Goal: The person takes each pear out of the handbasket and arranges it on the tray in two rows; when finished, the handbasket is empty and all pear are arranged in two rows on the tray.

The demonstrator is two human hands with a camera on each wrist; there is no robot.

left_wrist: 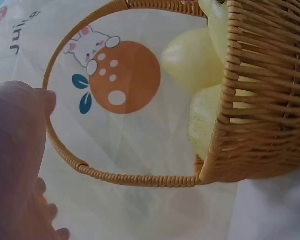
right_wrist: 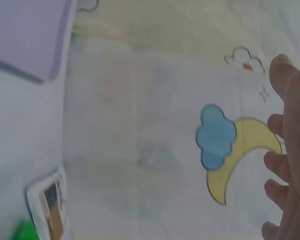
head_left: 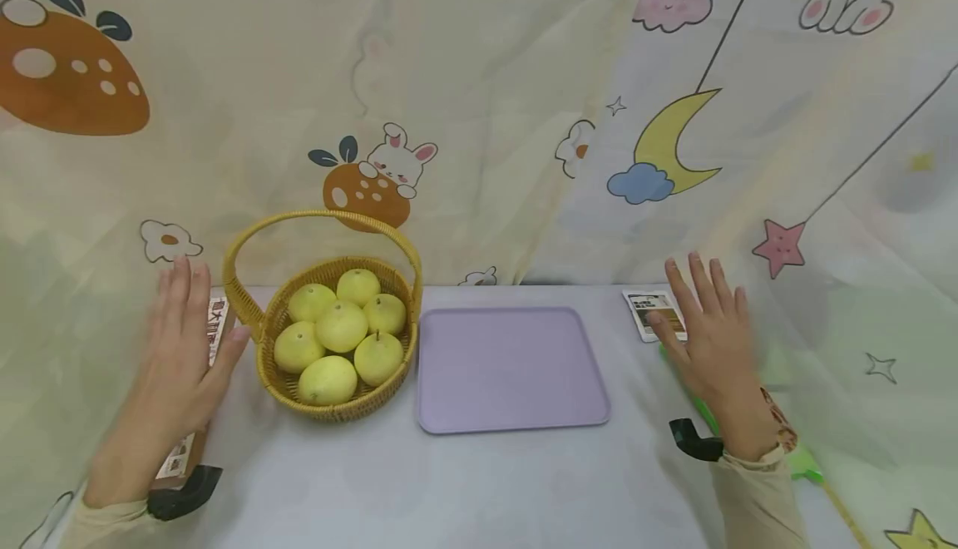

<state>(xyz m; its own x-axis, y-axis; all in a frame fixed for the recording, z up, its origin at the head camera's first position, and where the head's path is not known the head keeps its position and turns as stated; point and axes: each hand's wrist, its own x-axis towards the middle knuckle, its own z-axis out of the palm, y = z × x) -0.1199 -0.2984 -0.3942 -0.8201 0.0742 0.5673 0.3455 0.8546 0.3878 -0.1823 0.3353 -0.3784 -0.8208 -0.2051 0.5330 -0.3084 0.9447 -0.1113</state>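
My left hand [head_left: 177, 358] is raised with fingers straight, just left of a wicker basket [head_left: 337, 412]. It holds nothing. The basket has a tall arched handle [head_left: 320, 215] and carries several pale yellow-green pears [head_left: 341, 327]. In the left wrist view the thumb [left_wrist: 15, 135] overlaps the handle's top. My right hand [head_left: 714, 349], also raised and holding nothing, spreads its fingers at the right side. Behind its thumb lies a small white packet [head_left: 649, 304] with a printed picture. Between the hands, beside the basket, lies a flat lavender tray [head_left: 512, 370].
A brown box with a printed label [head_left: 217, 324] lies partly behind the left hand. Under the right forearm is a bright green object [head_left: 804, 462] with a yellow stick, partly hidden. A white cloth covers the table [head_left: 419, 491]. A cartoon-printed curtain [head_left: 486, 116] hangs at the back.
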